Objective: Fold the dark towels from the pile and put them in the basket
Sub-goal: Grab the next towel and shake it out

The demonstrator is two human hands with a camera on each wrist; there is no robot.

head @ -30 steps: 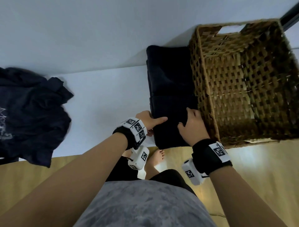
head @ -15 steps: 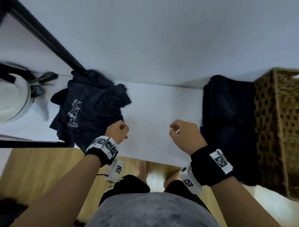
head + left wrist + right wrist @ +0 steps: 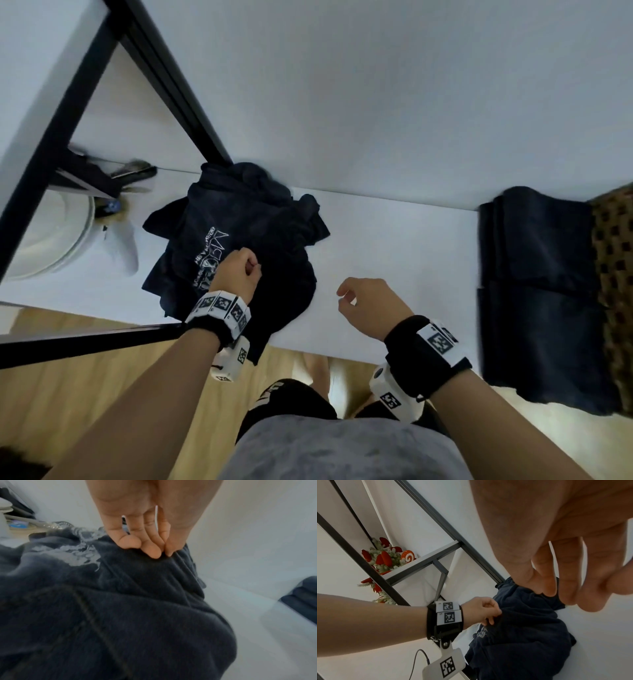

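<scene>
Tabletop point(image 3: 394, 240): basket point(image 3: 616, 274) at 3 o'clock edge, folded towels point(image 3: 537, 291) stacked touching its left side, not inside yet. Unfolded pile point(image 3: 246, 240) at 9 o'clock. Left hand point(image 3: 238, 274) grip pinching the pile's top cloth; right hand point(image 3: 371, 305) loosely curled, empty, beside it. Step looked like fetching next towel. Next: lift, find corners, spread flat.

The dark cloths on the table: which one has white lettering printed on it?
The crumpled dark cloth on the left, which the left hand pinches. The folded dark towels beside the basket are plain.
</scene>
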